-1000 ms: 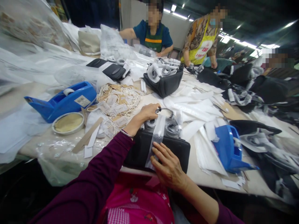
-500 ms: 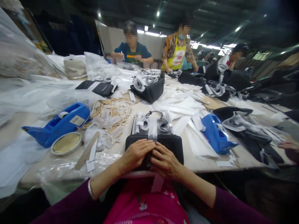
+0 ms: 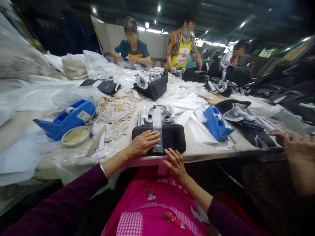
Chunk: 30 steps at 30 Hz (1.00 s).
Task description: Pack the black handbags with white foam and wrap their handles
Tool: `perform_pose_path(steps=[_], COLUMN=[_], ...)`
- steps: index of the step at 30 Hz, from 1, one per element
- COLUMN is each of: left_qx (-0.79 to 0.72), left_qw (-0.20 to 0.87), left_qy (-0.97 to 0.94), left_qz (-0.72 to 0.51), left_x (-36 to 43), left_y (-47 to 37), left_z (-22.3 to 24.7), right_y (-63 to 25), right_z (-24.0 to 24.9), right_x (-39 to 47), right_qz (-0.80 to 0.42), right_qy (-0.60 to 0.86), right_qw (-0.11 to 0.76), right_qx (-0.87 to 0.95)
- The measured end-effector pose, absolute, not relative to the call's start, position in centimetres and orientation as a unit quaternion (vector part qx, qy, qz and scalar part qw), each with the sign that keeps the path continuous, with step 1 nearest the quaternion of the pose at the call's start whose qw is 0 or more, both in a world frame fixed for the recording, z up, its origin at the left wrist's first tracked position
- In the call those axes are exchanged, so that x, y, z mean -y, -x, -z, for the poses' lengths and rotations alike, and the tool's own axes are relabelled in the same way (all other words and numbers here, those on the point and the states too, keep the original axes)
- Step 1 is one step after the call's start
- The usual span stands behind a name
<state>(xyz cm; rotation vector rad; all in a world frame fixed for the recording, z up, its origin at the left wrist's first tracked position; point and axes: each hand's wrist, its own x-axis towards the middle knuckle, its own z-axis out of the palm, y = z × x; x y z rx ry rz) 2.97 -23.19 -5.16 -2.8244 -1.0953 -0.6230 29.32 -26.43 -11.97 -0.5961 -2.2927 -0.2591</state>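
A black bag (image 3: 173, 139) lies flat at the table's front edge. Down its middle runs a translucent whitish strip (image 3: 157, 137). Wrapped, coiled straps (image 3: 168, 118) stand at its far side. My left hand (image 3: 141, 144) rests open on the bag, fingertips over the strip. Just off the bag's near edge is my right hand (image 3: 176, 166), open with fingers apart; whether a fingertip touches the bag cannot be told. Beside its thumb, a pale strip (image 3: 162, 168) hangs over the pink apron (image 3: 157, 200).
Blue tape dispensers stand left (image 3: 67, 119) and right (image 3: 218, 123). A round dish (image 3: 75, 136) and strung tags (image 3: 115, 113) lie on the left. Behind are another black bag (image 3: 155, 88) and white sheets (image 3: 183, 101). A co-worker's hand (image 3: 299, 149) reaches in at right.
My right hand has come off the strip and moved down towards me, fingers spreading. My left hand stays on the bag. A co-worker's hand has come further in at right. The view has shifted.
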Motion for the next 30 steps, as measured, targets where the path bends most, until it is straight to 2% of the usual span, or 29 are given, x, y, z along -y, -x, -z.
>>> perform_pose_path(steps=[3,11,23,30], left_qx=[0.359,0.353,0.355,0.355], left_qw=[0.043,0.075,0.063,0.049], left_qy=[0.915,0.921,0.916,0.915], left_qz=[0.179,0.15,0.175,0.183], left_x=[23.3,23.5,23.4,23.0], left_y=[-3.1,-3.4,-3.4,-3.4], left_z=[5.0,4.7,4.8,5.3], right_y=[-28.7,-28.3,-26.2,-26.0], right_z=[10.6,7.9,7.0,7.3], right_x=[27.1,29.7,32.4,33.7], right_qz=[0.061,0.022,-0.007,-0.041], right_qy=[0.217,0.166,0.211,0.23], right_qw=[0.401,0.388,0.426,0.402], right_qx=[0.888,0.907,0.879,0.885])
